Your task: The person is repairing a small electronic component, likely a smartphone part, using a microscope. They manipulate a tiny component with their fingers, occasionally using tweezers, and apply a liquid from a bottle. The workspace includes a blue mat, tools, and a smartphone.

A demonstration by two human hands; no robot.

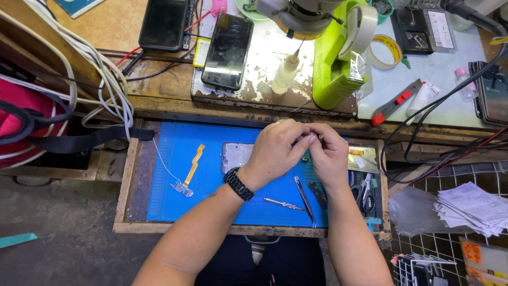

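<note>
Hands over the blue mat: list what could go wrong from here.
1. The left hand and right hand pinch something tiny together; what it is cannot be made out. If it slips, it could drop among the tweezers and the screwdriver, or roll off the blue mat.
2. The orange flex cable lies loose near the left forearm; a sweep could bend it.
3. The phone frame lies partly under the left hand and could be pressed.
</note>
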